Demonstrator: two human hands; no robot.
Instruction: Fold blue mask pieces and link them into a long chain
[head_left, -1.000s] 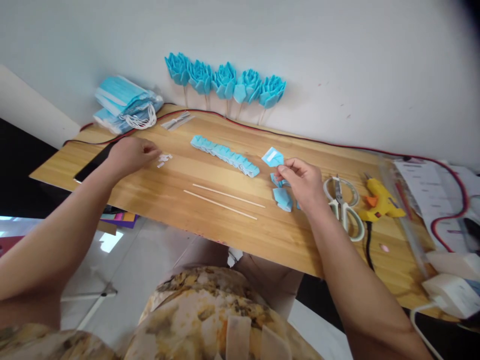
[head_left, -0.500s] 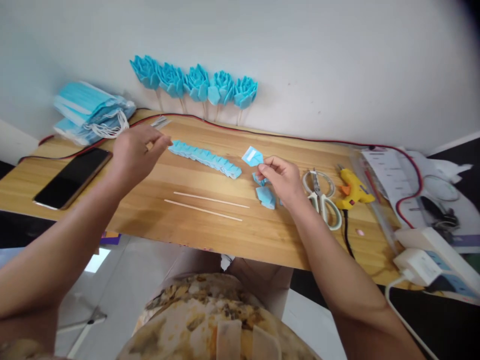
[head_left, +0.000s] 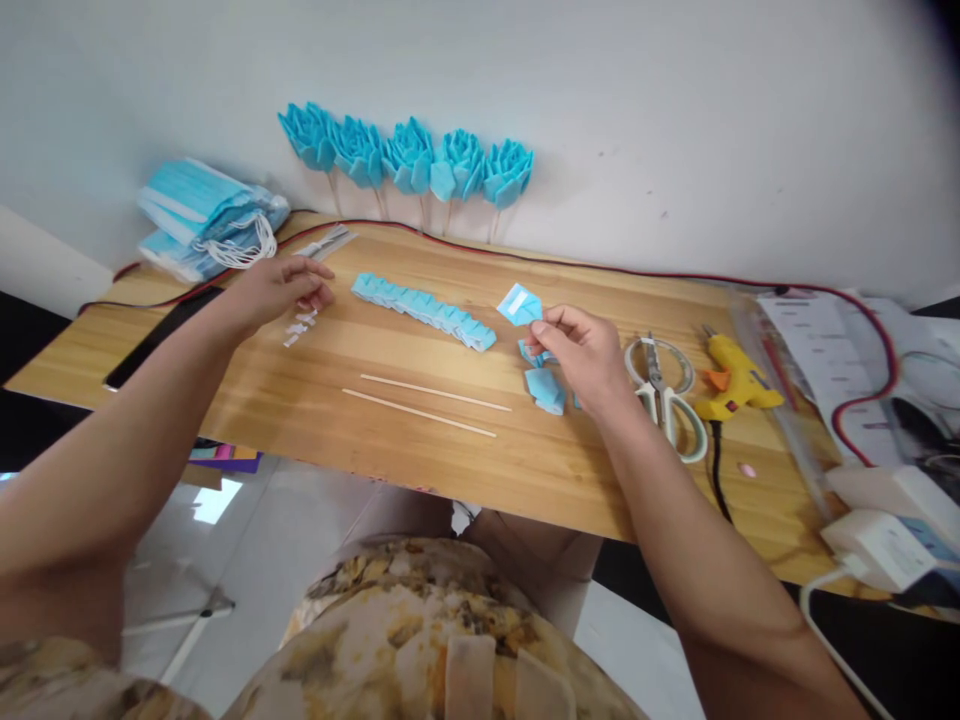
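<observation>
My right hand (head_left: pixel 587 357) pinches a folded blue piece (head_left: pixel 521 304) just above the wooden table (head_left: pixel 390 440); more folded blue pieces (head_left: pixel 546 389) lie under its palm. My left hand (head_left: pixel 279 287) reaches to the far left, fingers curled down over small white scraps (head_left: pixel 298 326) on the table. A long row of folded blue pieces (head_left: pixel 424 310) lies between my hands. Two thin wooden sticks (head_left: pixel 427 400) lie nearer the front edge.
Several blue fabric roses (head_left: pixel 409 156) lean on the wall behind. A stack of blue face masks (head_left: pixel 202 215) and a dark phone (head_left: pixel 161 335) lie far left. Scissors (head_left: pixel 667 395), a yellow glue gun (head_left: pixel 733 378), papers and a white power strip (head_left: pixel 885 545) sit right.
My left hand lifted from the white scraps, then dropped back over them. My right hand kept its pinch on the blue piece. The camera view swung a little.
</observation>
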